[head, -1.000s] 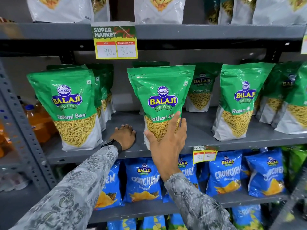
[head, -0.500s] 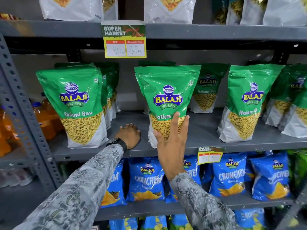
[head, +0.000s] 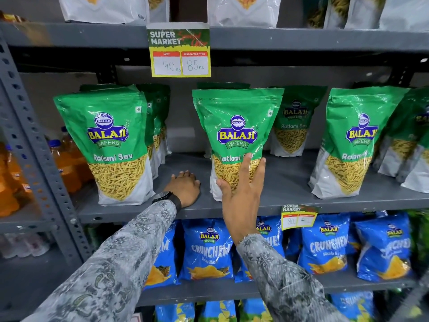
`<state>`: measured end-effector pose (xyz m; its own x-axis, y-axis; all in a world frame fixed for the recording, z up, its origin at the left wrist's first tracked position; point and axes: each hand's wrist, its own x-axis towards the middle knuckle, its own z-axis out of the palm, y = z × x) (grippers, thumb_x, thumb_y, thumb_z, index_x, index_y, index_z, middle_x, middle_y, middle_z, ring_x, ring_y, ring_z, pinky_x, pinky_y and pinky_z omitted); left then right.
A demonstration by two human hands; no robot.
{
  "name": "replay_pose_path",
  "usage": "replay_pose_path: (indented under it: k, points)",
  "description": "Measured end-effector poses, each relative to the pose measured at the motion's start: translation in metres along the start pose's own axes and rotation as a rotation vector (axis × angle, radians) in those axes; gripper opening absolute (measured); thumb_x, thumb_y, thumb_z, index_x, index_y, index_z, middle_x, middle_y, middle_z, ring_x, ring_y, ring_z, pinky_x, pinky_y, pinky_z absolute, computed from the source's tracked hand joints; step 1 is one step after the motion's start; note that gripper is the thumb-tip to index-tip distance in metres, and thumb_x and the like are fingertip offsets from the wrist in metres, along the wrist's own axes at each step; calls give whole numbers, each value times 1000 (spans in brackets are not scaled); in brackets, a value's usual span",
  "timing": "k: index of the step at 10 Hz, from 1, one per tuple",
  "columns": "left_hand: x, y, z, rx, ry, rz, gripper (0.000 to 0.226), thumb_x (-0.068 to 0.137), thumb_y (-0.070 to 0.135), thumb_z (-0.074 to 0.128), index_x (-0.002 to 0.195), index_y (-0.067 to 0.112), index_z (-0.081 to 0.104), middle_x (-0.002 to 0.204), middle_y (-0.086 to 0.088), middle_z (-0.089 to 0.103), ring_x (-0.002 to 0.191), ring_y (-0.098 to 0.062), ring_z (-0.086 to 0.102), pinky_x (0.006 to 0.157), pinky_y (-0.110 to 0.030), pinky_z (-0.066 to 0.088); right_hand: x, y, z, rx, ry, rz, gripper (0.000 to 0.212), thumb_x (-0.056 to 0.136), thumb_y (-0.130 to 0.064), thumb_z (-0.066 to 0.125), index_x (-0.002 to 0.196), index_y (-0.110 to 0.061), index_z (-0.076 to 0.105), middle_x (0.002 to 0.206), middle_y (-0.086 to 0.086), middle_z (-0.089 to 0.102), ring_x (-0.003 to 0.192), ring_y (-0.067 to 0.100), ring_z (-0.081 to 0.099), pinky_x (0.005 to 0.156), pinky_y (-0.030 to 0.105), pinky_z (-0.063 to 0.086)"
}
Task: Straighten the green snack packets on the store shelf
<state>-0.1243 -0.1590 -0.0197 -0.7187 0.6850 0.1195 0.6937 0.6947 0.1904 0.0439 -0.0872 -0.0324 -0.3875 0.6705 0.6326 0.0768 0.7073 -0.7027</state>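
Pressing flat on the sev-filled middle green packet (head: pixel 236 135), right hand (head: pixel 241 194) spread open; left hand (head: pixel 184 189) curled on shelf (head: pixel 290 182).

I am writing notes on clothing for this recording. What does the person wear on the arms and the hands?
Both arms are covered by long grey sleeves with a darker floral, paisley-like print, the left sleeve and the right sleeve. The left wrist carries a black wristwatch. The left hand and right hand are bare, without gloves.

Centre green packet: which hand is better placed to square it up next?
Right. The right hand already lies flat on the centre green packet; the left hand rests on the shelf beside it.
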Motion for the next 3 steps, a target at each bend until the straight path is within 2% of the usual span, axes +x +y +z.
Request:
replay_pose_path:
  k: [2,3]
  points:
    - [-1,0,2,-20,5,-3,49,100,33,25,134,5,48,152,-19,41,143,-34,35,120,-52,22,-2,0,-3,-29,-18,4,95,98,-47,65,166,-33,0,174,12,-11,161,33,0,128,54,22]
    - [-4,3,-2,-131,93,-39,49,101,33,28,136,4,47,152,-21,42,143,-34,36,121,-49,25,-3,5,-12,-52,-5,-25,90,100,-59,56,166,-32,1,174,13,-9,162,32,-1,127,59,21]
